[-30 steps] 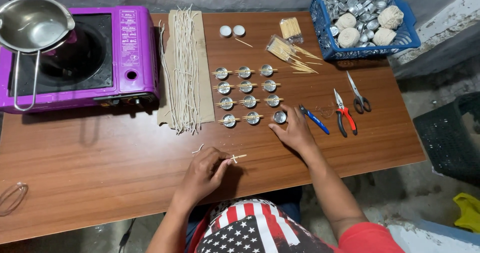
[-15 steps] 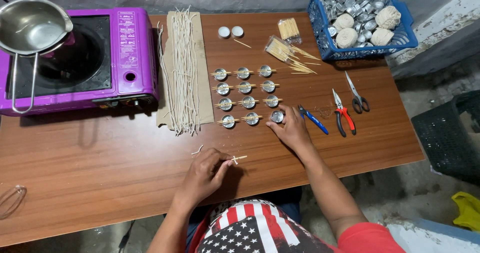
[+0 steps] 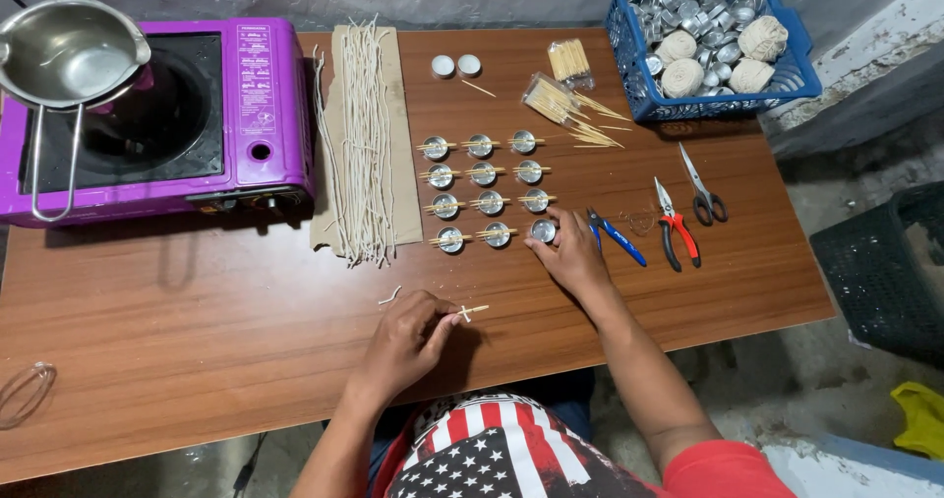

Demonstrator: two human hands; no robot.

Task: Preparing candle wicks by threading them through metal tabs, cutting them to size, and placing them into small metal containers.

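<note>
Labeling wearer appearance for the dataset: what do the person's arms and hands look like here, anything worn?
Both forearms are bare, and no gloves, rings, watch or bands show on the left hand or right hand. A red short sleeve covers the right upper arm at the frame's bottom edge. The left sleeve is out of view. The shirt front carries a stars-and-stripes flag print in red, white and dark blue.

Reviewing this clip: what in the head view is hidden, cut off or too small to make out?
- Right hand: its fingers cover part of the small metal cup, so the grip is unclear.
- Left hand: the stick with wick is too small to see how they join.
- Saucepan: cut by the left edge.
- Clear object: cut off, unidentifiable.
</note>
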